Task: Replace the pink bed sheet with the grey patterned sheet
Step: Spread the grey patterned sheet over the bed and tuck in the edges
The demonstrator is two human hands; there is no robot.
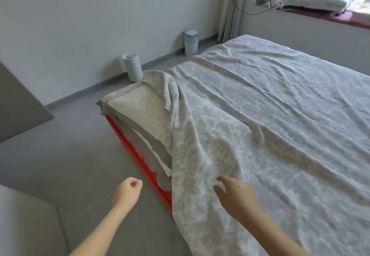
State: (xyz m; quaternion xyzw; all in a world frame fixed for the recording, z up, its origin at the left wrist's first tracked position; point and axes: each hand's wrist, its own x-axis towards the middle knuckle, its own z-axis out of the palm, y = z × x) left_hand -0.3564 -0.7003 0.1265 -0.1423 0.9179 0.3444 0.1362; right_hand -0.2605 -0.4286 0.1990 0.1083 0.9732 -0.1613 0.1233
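The grey patterned sheet (260, 115) lies spread over the bed, rumpled, and hangs over the near edge toward the floor. At the bed's left corner the sheet is bunched back, baring the cream mattress (138, 105) and its grey side. My right hand (234, 193) hovers over or lightly touches the sheet at the near edge, fingers spread and relaxed. My left hand (127, 190) hangs over the floor left of the bed, fingers curled into a loose fist, holding nothing. No pink sheet shows on the bed.
A red bed frame rail (138, 155) runs along the floor beside the mattress. Two white cylindrical bins (133, 66) (191, 42) stand by the wall. Folded bedding (316, 1) lies on the window ledge at the back right. Grey floor (70, 145) stretches left of the bed.
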